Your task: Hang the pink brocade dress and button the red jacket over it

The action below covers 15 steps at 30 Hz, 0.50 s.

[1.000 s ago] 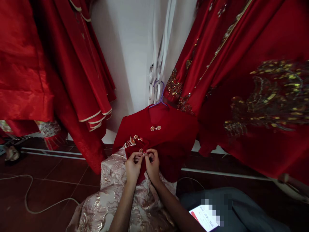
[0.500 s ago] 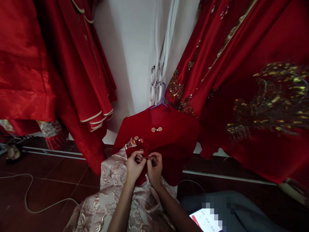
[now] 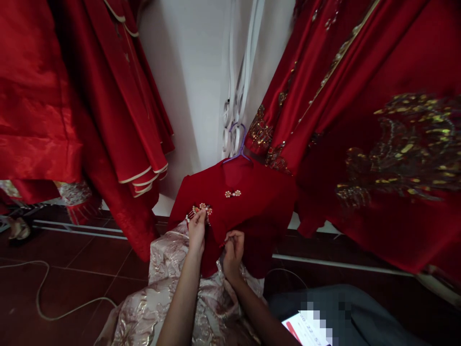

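A red jacket (image 3: 259,211) hangs on a purple hanger (image 3: 240,153), its front facing me. At its upper front sits a pearly flower-shaped fastener (image 3: 232,194). Lower left on the jacket is a jewelled ornament (image 3: 201,207) with pearly dangling strands. My left hand (image 3: 196,231) is closed in a pinch at this ornament, its fingertips on the lower edge. My right hand (image 3: 234,249) is closed beside the jacket's lower front. A tiny red piece shows at its fingertips; whether it is thread or cloth I cannot tell. Pale brocade fabric (image 3: 165,288) with shiny patterns lies under my forearms.
Red garments (image 3: 122,110) hang at the left, and a red gown with gold embroidery (image 3: 406,149) at the right. White straps or rails (image 3: 248,53) run down the wall. A lit phone (image 3: 306,329) lies lower right. A cable (image 3: 39,293) crosses the tiled floor.
My hands have come apart. The left one has moved up and left from the jacket's lower front to the jewelled ornament. The right one has stayed nearly in place, shifting slightly right.
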Tool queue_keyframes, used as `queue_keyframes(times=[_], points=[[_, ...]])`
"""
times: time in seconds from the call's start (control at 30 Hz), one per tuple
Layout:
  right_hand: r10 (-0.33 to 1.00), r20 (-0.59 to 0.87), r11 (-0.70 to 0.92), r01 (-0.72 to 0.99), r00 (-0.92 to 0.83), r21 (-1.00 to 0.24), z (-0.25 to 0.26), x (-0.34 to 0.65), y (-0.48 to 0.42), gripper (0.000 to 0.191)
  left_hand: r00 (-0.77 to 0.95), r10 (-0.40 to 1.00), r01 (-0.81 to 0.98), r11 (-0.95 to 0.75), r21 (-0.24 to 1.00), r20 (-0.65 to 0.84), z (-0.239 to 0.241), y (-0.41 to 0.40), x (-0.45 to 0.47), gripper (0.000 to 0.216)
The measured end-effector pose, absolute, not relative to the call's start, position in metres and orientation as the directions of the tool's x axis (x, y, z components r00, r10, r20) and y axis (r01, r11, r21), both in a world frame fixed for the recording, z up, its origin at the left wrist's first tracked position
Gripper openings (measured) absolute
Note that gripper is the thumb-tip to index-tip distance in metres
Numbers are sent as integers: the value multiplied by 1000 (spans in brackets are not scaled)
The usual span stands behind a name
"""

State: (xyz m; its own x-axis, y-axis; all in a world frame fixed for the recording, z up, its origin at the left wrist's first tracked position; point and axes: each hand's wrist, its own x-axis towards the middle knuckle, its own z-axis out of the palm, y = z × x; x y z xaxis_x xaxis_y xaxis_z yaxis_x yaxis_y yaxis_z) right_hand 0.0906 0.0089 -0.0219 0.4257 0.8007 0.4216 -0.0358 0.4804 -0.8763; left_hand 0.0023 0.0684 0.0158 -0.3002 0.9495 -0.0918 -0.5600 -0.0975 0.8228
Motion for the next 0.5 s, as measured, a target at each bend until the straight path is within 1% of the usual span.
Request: queue_keyframes(times=[0.1, 0.17, 0.33, 0.5], points=[[812, 407, 464, -40, 419, -885, -22, 90, 10, 6, -225, 968, -612, -54, 789, -108, 18, 66, 0, 34], [816, 399, 455, -39, 417, -890, -22, 90, 10, 6, -225, 970, -605, -61, 794, -96, 17, 66, 0, 35], [817, 400, 448, -21, 415, -894, -21, 91, 11, 4, -313, 947, -592, -131, 796, -77, 14, 70, 3, 31], [816, 402, 446, -10, 415, -895, -18, 91, 11, 3, -402, 913, -483, -145, 864, -71, 16, 71, 6, 27]])
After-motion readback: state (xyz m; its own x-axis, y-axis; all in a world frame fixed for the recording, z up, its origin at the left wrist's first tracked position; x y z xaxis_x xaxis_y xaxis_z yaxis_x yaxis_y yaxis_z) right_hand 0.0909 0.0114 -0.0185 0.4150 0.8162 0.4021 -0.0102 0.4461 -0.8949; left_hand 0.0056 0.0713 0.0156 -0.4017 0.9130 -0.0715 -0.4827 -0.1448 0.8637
